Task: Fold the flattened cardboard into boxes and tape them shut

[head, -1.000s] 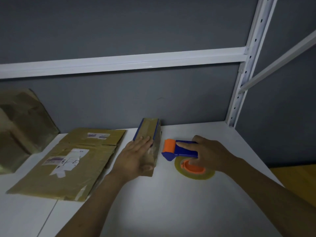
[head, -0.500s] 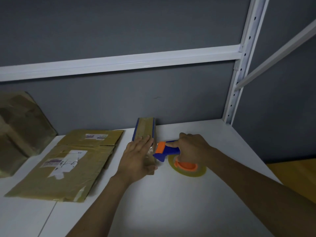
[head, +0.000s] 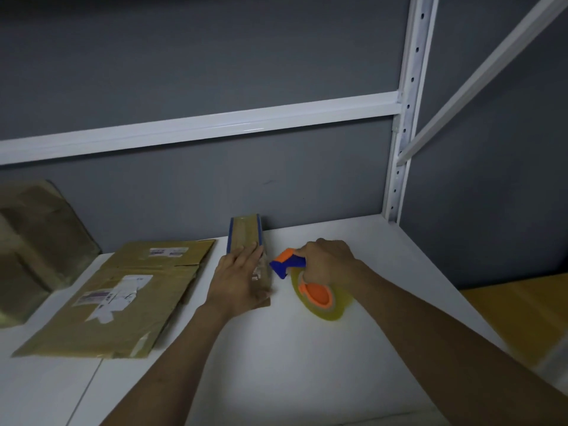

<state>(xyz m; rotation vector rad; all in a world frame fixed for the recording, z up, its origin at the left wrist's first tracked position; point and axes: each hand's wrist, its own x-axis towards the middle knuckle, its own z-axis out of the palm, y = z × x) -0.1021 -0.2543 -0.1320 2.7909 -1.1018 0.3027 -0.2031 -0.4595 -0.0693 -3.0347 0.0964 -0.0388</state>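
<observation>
Head view is showing a narrow cardboard box (head: 246,238) with blue edges, already folded, lying on the white surface (head: 276,364). The left hand (head: 238,278) is pressing on it with flat, straight fingers. Just right of the box, the right hand (head: 329,261) is gripping the orange-blue plastic tape dispenser (head: 318,298) with its glossy clear roll, so taping is probably starting. Left of the box, flattened cardboard (head: 123,296) is waiting unfolded.
</observation>
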